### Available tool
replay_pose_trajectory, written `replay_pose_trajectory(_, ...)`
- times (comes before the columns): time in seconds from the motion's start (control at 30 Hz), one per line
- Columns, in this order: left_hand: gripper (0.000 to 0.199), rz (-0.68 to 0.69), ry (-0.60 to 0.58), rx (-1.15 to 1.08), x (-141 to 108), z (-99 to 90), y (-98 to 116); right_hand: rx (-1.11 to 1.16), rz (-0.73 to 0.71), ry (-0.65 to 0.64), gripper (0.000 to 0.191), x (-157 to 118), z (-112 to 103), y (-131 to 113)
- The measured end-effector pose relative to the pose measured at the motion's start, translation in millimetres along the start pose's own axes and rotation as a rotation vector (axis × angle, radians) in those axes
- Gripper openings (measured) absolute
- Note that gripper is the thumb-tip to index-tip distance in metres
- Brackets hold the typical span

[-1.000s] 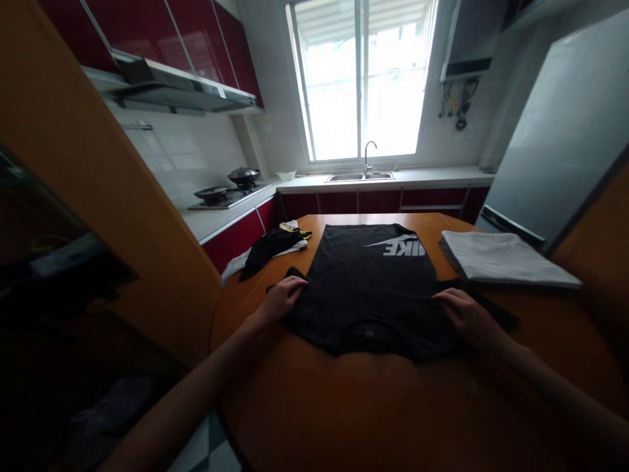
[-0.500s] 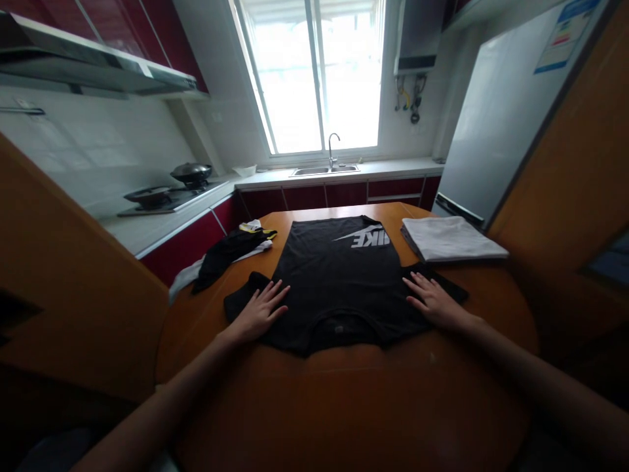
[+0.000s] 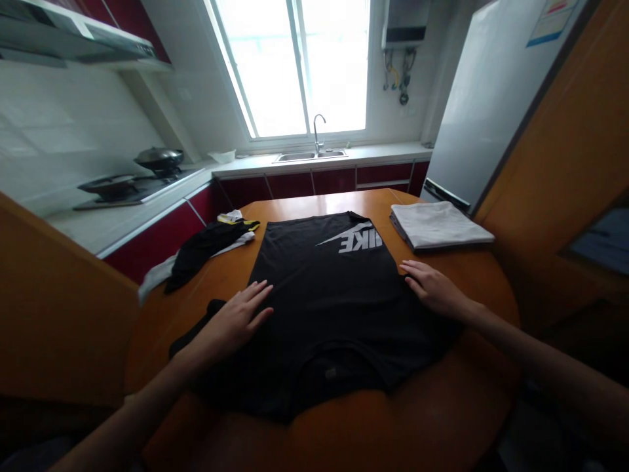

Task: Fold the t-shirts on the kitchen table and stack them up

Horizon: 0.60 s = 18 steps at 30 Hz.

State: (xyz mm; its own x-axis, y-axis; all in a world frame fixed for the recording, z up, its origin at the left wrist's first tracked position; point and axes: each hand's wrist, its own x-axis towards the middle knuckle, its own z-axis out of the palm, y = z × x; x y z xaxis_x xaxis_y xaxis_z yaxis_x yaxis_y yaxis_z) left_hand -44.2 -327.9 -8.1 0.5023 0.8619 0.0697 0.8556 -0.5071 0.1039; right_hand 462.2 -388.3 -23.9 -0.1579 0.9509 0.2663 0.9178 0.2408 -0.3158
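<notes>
A black T-shirt (image 3: 324,288) with a white printed logo lies spread on the wooden table (image 3: 344,432), its neckline towards me. My left hand (image 3: 240,314) is at the shirt's left side near the sleeve, fingers apart and holding nothing. At the shirt's right edge, above the right sleeve, is my right hand (image 3: 432,288), palm down with its fingers stretched out and nothing in them. The forearms hide part of both sleeves.
Folded light grey cloth (image 3: 442,224) lies at the table's right. Crumpled black, white and yellow clothes (image 3: 206,249) hang over its left edge. Beyond are a sink (image 3: 312,156), a stove with pans (image 3: 118,190) and a fridge (image 3: 496,98).
The view has shifted, and the shirt appears larger and nearer, its neckline lower in the picture. Both hands remain open; my right hand now sits close to the shirt's side edge.
</notes>
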Motion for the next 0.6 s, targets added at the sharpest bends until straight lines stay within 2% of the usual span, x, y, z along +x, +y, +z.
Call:
replay_pose_trajectory(0.13,0.064,0.003,0.102,-0.1,85.8,-6.8,-19.2,0.061,-0.033,0.022,0.045,58.1,13.0,0.1)
replay_pose_trajectory(0.27,0.055,-0.054,0.169,-0.092,170.7,-0.9,-54.6,0.046,-0.051,0.039,0.041,133.2,30.6,-8.9)
replay_pose_trajectory(0.33,0.054,-0.091,0.172,-0.079,205.4,4.1,-69.1,0.03,-0.036,-0.016,0.04,173.5,42.6,-15.4)
replay_pose_trajectory(0.47,0.056,-0.204,0.145,-0.051,251.6,15.6,-93.3,-0.018,0.067,-0.103,0.036,243.2,66.8,-16.2)
replay_pose_trajectory(0.6,0.061,-0.311,0.06,-0.023,271.4,27.1,-121.4,-0.073,0.202,-0.085,0.036,285.2,77.1,11.6)
